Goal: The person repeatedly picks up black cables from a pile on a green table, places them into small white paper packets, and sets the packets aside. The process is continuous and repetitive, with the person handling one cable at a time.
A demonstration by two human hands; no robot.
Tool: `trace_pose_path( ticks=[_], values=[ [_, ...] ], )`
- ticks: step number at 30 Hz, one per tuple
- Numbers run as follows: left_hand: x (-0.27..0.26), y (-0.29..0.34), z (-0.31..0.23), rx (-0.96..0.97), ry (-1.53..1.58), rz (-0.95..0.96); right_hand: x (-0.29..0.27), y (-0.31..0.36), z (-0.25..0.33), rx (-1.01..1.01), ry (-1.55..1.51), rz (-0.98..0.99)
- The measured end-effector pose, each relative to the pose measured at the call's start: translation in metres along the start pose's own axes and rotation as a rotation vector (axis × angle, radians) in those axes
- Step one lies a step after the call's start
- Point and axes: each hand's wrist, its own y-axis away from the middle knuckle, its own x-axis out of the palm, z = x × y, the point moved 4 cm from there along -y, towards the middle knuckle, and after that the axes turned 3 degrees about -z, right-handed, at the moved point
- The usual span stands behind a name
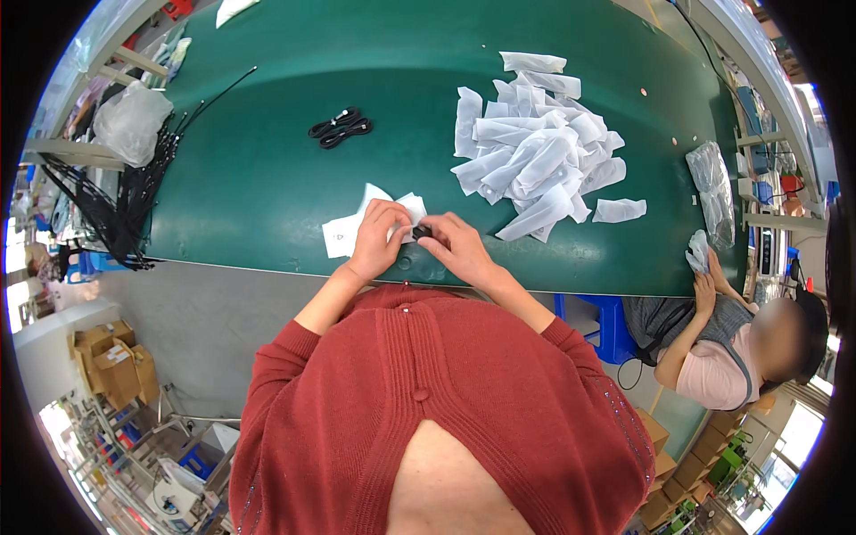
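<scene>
Both my hands work close together at the near edge of the green table. My left hand (pixel 379 239) is closed, its thumb and fingertips pinched over a white sheet-like pouch (pixel 413 206); what exactly sits in the pinch is hidden. Between the fingers of my right hand (pixel 459 250) is a small black item (pixel 421 232), mostly covered, so its kind does not show. A white slip with a printed mark (pixel 337 237) lies beside my left hand. Farther up the table rests a bundled black cable (pixel 341 128), coiled and tied.
A large heap of filled white pouches (pixel 535 147) lies right of centre. Black cables (pixel 107 209) hang over the left edge near a clear plastic bag (pixel 134 120). At right, a clear-wrapped pack (pixel 711 192) lies near a co-worker (pixel 713 357) holding a white pouch (pixel 698 251).
</scene>
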Motion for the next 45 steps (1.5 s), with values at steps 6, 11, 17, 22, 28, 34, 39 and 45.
trace_pose_path(
  ticks=[6,11,17,22,28,34,39,45],
  values=[
    [-0.001,-0.030,-0.006,-0.291,0.552,-0.034,-0.015,-0.017,0.026,-0.231,0.055,-0.271],
    [0.011,-0.052,-0.025,-0.282,0.766,0.019,-0.038,-0.035,0.018,-0.238,0.009,-0.351],
    [0.020,-0.068,-0.041,-0.254,0.856,0.069,-0.075,-0.033,0.045,-0.323,0.090,-0.422],
    [0.000,-0.039,0.007,-0.271,0.432,-0.117,-0.152,-0.021,0.030,-0.173,0.203,-0.746],
    [0.010,0.026,0.060,-0.343,-0.031,0.066,-0.133,-0.065,0.031,-0.152,0.389,-0.826],
    [0.026,0.028,0.049,-0.148,-0.265,0.111,0.033,-0.159,0.024,-0.303,0.348,-0.203],
    [0.024,0.033,0.052,-0.181,-0.190,0.070,0.088,-0.204,-0.010,-0.406,0.727,0.016],
    [0.016,0.035,0.046,-0.097,-0.145,0.052,0.077,-0.175,-0.053,-0.271,0.740,-0.066]
  ],
)
